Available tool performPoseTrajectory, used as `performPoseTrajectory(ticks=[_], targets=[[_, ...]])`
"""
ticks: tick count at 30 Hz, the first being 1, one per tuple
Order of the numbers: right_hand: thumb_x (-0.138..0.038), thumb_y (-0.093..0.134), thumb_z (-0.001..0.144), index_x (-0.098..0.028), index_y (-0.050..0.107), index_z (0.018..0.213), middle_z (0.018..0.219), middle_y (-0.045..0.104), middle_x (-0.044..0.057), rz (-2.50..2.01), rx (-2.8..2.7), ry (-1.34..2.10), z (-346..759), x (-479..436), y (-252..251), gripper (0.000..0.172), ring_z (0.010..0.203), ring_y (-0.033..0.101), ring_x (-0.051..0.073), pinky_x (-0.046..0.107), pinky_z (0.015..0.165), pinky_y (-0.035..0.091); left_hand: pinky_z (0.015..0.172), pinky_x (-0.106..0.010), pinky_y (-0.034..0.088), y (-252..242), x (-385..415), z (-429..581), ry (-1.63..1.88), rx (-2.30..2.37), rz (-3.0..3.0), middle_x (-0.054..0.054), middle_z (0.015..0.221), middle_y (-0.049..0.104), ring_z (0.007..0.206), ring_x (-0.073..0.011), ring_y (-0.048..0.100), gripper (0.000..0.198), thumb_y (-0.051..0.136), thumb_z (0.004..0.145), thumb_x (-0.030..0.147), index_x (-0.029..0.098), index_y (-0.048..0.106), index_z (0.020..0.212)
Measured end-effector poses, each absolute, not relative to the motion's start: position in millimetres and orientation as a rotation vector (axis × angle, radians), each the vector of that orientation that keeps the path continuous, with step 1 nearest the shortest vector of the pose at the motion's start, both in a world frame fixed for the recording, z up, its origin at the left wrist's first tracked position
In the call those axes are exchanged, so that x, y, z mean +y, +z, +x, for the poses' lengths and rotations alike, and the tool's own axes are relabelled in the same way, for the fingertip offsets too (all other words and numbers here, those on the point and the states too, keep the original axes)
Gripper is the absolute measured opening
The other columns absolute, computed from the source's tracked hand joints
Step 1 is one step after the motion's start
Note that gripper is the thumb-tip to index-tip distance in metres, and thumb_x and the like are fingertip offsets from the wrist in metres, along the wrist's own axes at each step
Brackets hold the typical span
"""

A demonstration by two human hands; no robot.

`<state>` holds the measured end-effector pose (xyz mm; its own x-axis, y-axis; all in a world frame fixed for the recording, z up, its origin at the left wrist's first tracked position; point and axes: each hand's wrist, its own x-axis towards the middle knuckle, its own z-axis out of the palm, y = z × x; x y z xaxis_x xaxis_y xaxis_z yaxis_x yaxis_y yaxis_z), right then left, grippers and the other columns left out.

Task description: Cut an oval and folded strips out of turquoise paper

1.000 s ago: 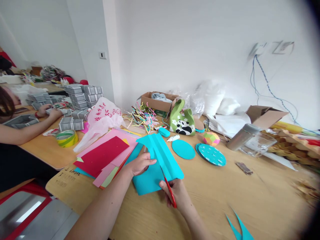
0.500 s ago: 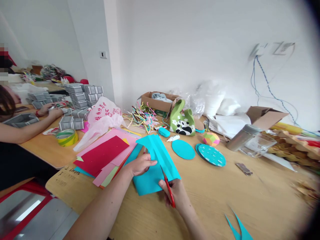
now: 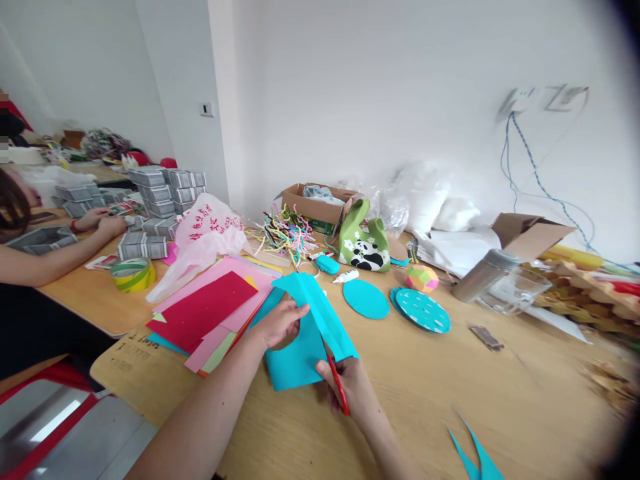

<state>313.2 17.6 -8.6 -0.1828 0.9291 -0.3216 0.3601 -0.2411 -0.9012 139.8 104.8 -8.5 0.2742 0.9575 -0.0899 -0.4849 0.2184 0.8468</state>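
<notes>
My left hand (image 3: 281,323) pinches the upper part of a folded teal paper sheet (image 3: 300,353) that lies on the wooden table (image 3: 430,393). My right hand (image 3: 353,387) is closed round red-handled scissors (image 3: 336,379), whose blades sit in the teal sheet's lower right side. Both hands are close together near the table's front. The scissors' blades are mostly hidden by the paper.
A stack of red and pink paper (image 3: 210,307) lies left of the sheet. Teal circles (image 3: 366,299), a dotted teal disc (image 3: 423,310), a panda bag (image 3: 363,241), a metal flask (image 3: 483,275) and boxes stand behind. Teal scraps (image 3: 475,453) lie front right. Another person's arm (image 3: 55,257) rests at the left.
My left hand has shifted up the teal sheet and raised its fold a little. The scissors stay in the sheet's right side, the sheet's right edge drawn slightly in.
</notes>
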Motion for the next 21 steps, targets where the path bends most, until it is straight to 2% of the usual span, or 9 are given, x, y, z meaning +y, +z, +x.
performPoseTrajectory(ticks=[4,7,10,12,17,21], targets=[[-0.093,0.048,0.055,-0.022,0.041,0.046,0.039,0.050,0.004,-1.558,-1.568,1.440,314,16,-6,0.072,0.032,0.047,0.011,0.023,0.034,0.028,0.046,-0.020,0.033,-10,113,139,1.178,0.761,0.752,0.008,0.048,0.047,0.043,-0.0064,0.044,0.043,0.085,0.059,0.039,0.018,0.048,0.056],[-0.091,0.051,0.057,-0.020,0.046,0.060,0.044,0.054,0.002,-1.507,-1.624,1.517,318,14,-5,0.071,0.038,0.052,0.013,0.023,0.037,0.031,0.047,-0.020,0.035,-10,118,136,1.233,0.758,0.719,0.008,0.049,0.047,0.045,-0.0067,0.046,0.046,0.087,0.056,0.039,0.019,0.045,0.056],[-0.085,0.052,0.065,-0.019,0.047,0.065,0.050,0.056,0.002,-1.435,-1.744,1.528,324,14,-2,0.066,0.044,0.054,0.013,0.024,0.045,0.036,0.046,-0.020,0.035,-10,121,133,1.277,0.752,0.695,0.008,0.048,0.047,0.045,-0.0077,0.048,0.045,0.088,0.055,0.038,0.019,0.047,0.057],[-0.079,0.053,0.071,-0.019,0.047,0.064,0.053,0.057,0.002,-1.479,-1.881,1.434,330,13,3,0.061,0.049,0.054,0.013,0.025,0.049,0.036,0.044,-0.020,0.033,-10,123,132,1.306,0.749,0.680,0.009,0.046,0.045,0.043,-0.0075,0.046,0.045,0.087,0.055,0.038,0.019,0.047,0.057],[-0.068,0.058,0.077,-0.019,0.051,0.063,0.061,0.061,0.003,-1.793,-2.242,0.967,352,7,30,0.051,0.057,0.053,0.016,0.026,0.051,0.032,0.044,-0.021,0.030,-7,126,128,1.417,0.737,0.638,0.009,0.045,0.044,0.042,-0.0063,0.043,0.049,0.088,0.055,0.039,0.019,0.043,0.056],[-0.066,0.048,0.085,-0.019,0.056,0.074,0.068,0.066,0.006,-1.668,-2.224,1.156,366,8,65,0.049,0.061,0.062,0.017,0.026,0.053,0.041,0.045,-0.022,0.029,-4,127,127,1.472,0.721,0.616,0.009,0.047,0.045,0.042,-0.0065,0.042,0.049,0.088,0.052,0.039,0.019,0.043,0.056]])
